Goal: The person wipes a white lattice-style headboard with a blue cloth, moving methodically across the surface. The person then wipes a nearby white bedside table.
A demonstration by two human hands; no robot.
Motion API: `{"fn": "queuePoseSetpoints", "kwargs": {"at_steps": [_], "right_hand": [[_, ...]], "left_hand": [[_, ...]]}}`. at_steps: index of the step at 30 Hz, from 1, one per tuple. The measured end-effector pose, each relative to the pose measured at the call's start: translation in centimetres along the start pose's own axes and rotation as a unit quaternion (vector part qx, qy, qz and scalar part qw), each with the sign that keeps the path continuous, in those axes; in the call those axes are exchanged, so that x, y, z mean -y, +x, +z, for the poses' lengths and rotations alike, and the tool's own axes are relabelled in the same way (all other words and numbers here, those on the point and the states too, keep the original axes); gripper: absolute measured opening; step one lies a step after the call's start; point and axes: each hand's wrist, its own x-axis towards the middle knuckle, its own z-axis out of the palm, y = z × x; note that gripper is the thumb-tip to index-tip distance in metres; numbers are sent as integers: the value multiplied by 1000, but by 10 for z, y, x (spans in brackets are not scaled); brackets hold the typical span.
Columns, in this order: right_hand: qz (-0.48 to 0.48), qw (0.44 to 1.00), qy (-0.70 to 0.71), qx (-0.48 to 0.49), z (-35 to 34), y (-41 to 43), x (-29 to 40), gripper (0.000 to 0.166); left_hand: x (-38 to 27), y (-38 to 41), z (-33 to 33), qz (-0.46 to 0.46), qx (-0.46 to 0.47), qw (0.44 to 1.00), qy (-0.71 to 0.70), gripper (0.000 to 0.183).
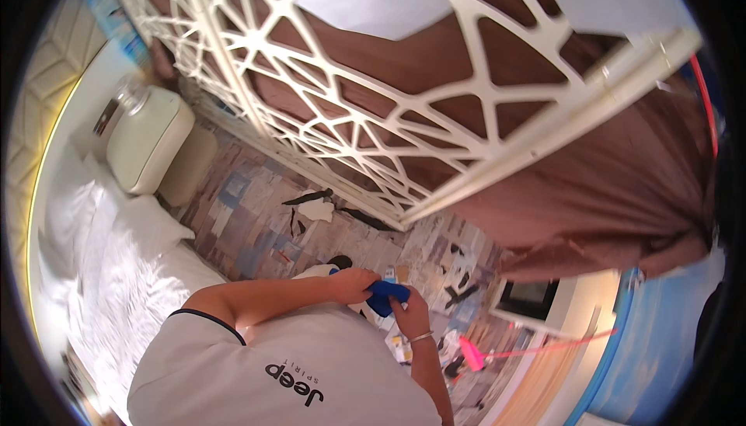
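In front of my waist, a folded blue cloth (384, 296) is held between my two hands. My left hand (354, 285) grips its left end, the fingers wrapped over the fabric. From the right, my right hand (412, 311) pinches the cloth between thumb and fingers; a bracelet circles that wrist. My white shirt covers the lower part of the view. Below the cloth, the patchwork-patterned floor (256, 234) carries scattered papers and black scraps.
A white lattice screen (355, 117) stands ahead, brown fabric behind it. At left are a bed with white bedding (140, 239) and a cream bedside cabinet (148, 140) bearing a clear glass item (132, 95). A pink long-handled tool (473, 354) lies at right, near a dark-panelled white unit (527, 299).
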Motion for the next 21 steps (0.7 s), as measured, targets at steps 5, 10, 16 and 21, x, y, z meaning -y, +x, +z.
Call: {"fn": "queuePoseSetpoints", "kwargs": {"at_steps": [5,10,16,21], "right_hand": [[-27,997,-8,66,14,34,17,27],[-54,991,-12,118,35,70,15,25],[-142,978,-88,124,71,143,62,24],[-214,955,-53,201,98,197,111,22]], "left_hand": [[10,-28,-17,-33,-52,995,-84,42],[37,-27,-37,-54,-74,994,-67,44],[70,-49,-99,-69,-177,980,-66,34],[95,-75,-123,-123,-307,941,-74,26]]}}
